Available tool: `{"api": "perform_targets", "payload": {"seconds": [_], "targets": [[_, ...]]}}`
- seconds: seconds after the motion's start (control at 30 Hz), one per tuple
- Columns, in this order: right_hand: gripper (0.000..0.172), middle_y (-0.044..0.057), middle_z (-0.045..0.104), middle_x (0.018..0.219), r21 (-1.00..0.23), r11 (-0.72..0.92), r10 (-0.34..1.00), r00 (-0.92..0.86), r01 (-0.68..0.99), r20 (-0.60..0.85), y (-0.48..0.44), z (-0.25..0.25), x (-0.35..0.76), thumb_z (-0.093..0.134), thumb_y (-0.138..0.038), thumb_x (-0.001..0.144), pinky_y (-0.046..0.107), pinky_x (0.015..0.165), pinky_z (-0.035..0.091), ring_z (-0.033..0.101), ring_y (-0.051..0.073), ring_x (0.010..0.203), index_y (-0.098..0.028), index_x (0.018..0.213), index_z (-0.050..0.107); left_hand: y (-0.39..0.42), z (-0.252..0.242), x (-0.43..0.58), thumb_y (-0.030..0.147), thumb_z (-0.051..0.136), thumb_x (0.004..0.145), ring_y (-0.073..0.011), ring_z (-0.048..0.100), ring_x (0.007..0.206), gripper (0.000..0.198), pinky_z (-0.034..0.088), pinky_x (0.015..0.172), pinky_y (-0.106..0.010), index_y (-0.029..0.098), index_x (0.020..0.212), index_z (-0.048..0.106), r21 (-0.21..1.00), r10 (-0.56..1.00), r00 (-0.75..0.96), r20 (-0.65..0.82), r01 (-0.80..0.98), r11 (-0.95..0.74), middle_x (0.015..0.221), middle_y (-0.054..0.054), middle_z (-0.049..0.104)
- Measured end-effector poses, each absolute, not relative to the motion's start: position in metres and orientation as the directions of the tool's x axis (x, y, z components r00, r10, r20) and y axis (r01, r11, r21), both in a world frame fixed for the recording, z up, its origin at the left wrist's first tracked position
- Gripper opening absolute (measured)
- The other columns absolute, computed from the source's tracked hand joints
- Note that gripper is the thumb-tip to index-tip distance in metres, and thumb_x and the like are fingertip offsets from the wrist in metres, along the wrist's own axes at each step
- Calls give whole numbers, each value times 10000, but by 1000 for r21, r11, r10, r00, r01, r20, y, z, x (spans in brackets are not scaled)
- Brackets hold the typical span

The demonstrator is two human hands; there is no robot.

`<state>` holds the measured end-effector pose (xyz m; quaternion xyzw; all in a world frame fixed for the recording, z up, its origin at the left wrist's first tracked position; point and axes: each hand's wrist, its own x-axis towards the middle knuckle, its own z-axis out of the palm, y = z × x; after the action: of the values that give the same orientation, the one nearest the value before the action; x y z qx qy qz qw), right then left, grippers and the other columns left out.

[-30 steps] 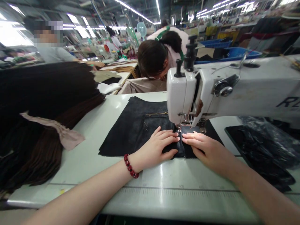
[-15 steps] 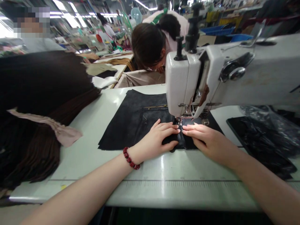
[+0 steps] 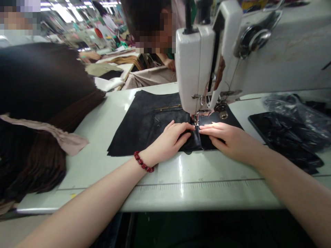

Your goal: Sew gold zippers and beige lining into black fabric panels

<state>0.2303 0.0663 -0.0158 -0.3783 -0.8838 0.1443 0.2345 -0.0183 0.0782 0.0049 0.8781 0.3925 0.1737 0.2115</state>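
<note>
My left hand (image 3: 168, 141) and my right hand (image 3: 230, 139) have moved only a little since a moment ago, and both stay open, pressing flat, not pinching, on the black panel (image 3: 129, 137) at each side of its raised fold. The panel lies on the table (image 3: 90, 165), under the sewing machine (image 3: 193, 69), with the needle (image 3: 196, 119) just beyond my fingertips (image 3: 192, 126).

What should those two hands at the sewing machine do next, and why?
Probably guide the black panel gently toward the presser foot, since the left hand and right hand lie flat on either side of its raised fold, which runs right up to that foot.
</note>
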Motion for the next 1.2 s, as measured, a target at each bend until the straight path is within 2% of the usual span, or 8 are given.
{"api": "perform_targets", "payload": {"seconds": [0.17,0.27,0.37,0.57,1.0,1.1,1.2], "targets": [[452,14,583,1367,-417,682,728,-615,601,304,67,-17,232,454,-158,932,418,1085,429,529,197,1253,-285,1352,559,81,9,-19,287,334,1022,-182,568,1197,307,207,1197,-478,256,1227,559,556,769,630,108,603,-572,1259,2,632],[445,16,592,1354,-419,681,729,-606,600,317,66,-17,231,463,-150,919,425,1078,436,537,202,1244,-284,1327,579,80,8,-20,268,371,1011,-192,515,1272,311,166,1202,-505,283,1248,572,519,748,655,102,607,-602,1335,0,596],[435,21,613,1314,-430,671,739,-592,604,323,65,-17,230,468,-138,911,425,1060,452,554,199,1216,-270,1310,577,78,6,-22,251,430,993,-204,460,1325,301,179,1190,-528,306,1237,596,470,725,680,110,607,-641,1394,-9,551],[336,32,585,1349,-441,670,738,-597,597,314,64,-18,229,458,-151,933,390,1109,401,507,180,1268,-230,1214,624,76,4,-23,241,466,984,-192,442,1339,301,156,1193,-527,327,1242,597,417,711,695,105,618,-666,1400,-4,541],[315,36,576,1355,-456,657,748,-598,601,288,68,-20,228,463,-169,946,380,1104,401,492,181,1277,-232,1214,616,80,3,-22,240,479,980,-189,420,1364,296,147,1198,-527,325,1239,595,450,739,668,87,635,-628,1414,3,534],[314,55,575,1333,-440,660,747,-593,609,300,68,-20,229,466,-171,944,387,1068,426,518,191,1234,-234,1213,615,81,2,-23,252,469,988,-186,421,1361,287,141,1200,-525,319,1239,593,455,737,670,90,630,-629,1418,4,529],[271,73,617,1216,-404,652,757,-570,641,318,67,-19,231,471,-180,942,392,956,486,582,199,1085,-223,1159,628,80,2,-23,253,462,992,-182,423,1355,287,130,1204,-520,304,1244,590,456,733,673,104,622,-636,1421,-6,523]]}}
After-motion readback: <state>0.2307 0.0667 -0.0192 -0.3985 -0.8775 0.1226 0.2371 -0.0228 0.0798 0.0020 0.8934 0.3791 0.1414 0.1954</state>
